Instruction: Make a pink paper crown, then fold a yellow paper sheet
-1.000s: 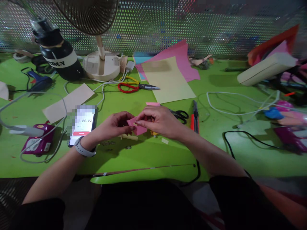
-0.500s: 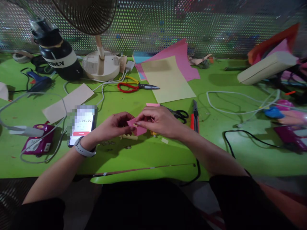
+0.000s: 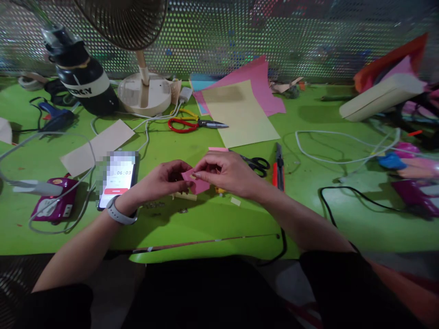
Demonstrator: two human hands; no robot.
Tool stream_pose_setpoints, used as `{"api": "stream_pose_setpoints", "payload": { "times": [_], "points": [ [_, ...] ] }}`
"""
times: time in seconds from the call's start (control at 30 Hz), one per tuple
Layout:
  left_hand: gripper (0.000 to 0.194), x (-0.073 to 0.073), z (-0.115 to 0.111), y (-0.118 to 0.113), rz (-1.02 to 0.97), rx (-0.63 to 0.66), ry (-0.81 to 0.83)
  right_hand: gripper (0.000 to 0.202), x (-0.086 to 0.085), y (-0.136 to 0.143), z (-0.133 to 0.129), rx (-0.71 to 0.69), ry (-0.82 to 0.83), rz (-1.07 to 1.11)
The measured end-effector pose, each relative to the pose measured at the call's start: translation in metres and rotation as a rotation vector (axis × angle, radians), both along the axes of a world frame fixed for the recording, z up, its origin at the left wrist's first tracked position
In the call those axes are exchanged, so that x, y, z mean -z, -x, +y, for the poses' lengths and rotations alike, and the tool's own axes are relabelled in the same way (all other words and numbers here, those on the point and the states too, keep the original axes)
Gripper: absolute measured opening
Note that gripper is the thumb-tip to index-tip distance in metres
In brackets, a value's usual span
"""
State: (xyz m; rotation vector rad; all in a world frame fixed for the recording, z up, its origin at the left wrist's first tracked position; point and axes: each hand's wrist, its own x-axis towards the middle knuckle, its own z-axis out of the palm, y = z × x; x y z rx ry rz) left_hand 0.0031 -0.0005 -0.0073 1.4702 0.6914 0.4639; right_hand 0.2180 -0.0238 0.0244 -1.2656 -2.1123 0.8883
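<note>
A small piece of pink paper (image 3: 201, 185) is held between both hands above the green table. My left hand (image 3: 170, 178) grips its left edge between thumb and fingers, with a pale watch band on that wrist. From the upper right, my right hand (image 3: 222, 171) pinches the paper, thumb and forefinger pressed on a tiny yellowish bit. Beneath the hands lie a pale yellow paper strip (image 3: 185, 196) and a small yellow object (image 3: 219, 190), partly hidden. Black-handled scissors (image 3: 259, 164) rest behind my right wrist, their blades mostly covered.
Red-and-yellow-handled scissors (image 3: 187, 123) lie near a yellow sheet (image 3: 243, 114) and pink paper. A red cutter (image 3: 278, 169) is at right. A phone (image 3: 118, 178), fan base (image 3: 144, 96), black bottle (image 3: 87, 77) and cables occupy the left. A thin stick (image 3: 206, 241) lies along the front edge.
The fingers have shifted very slightly on the pink paper, which stays in both hands. The phone's timer has advanced by one. Nothing else has visibly moved.
</note>
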Motion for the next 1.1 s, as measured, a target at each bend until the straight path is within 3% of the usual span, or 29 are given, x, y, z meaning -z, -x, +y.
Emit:
{"api": "stream_pose_setpoints", "payload": {
  "times": [1.1],
  "points": [
    [0.025,-0.0003,0.0001,-0.0001,-0.010,0.010,-0.010,0.005,-0.0020,0.0003,0.0002,-0.018,0.010,-0.016]
  ]
}}
